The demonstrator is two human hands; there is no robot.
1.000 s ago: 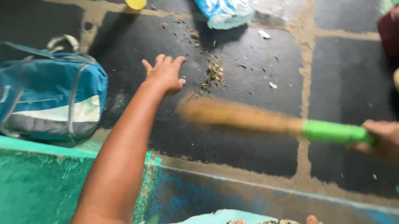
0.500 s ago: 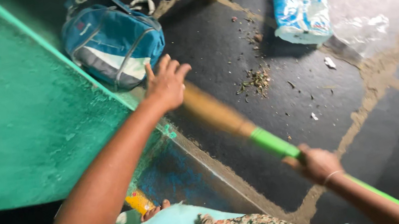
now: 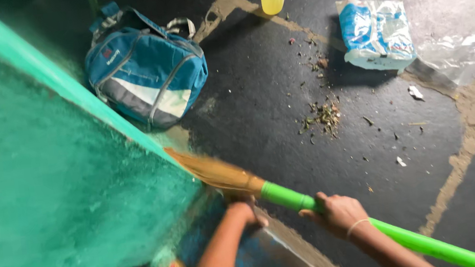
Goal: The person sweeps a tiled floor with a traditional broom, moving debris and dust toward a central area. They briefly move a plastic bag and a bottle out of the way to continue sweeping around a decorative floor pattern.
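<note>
Green painted ledge (image 3: 35, 192): rough, grainy surface, fills the left side, cut off by the frame edges. Floor (image 3: 283, 116): dark stone slabs with sandy joints.

Blue bag (image 3: 145, 78): fabric with grey and white panels, lies against the ledge, label patch too small to read.

Broom (image 3: 292, 196): smooth green plastic handle, straw-coloured bristles blurred, tips at the ledge edge; handle end cut off at bottom right.

Blue-and-white plastic packet (image 3: 375, 34): crumpled, upper right; clear wrapper (image 3: 455, 52) just beside it.

Right hand (image 3: 339, 214): grip closed around the broom handle. Left hand (image 3: 243, 210): at the bristle base, blurred; its grip cannot be made out.

Debris pile (image 3: 322, 116): small dry scraps, between bag and packet.
</note>
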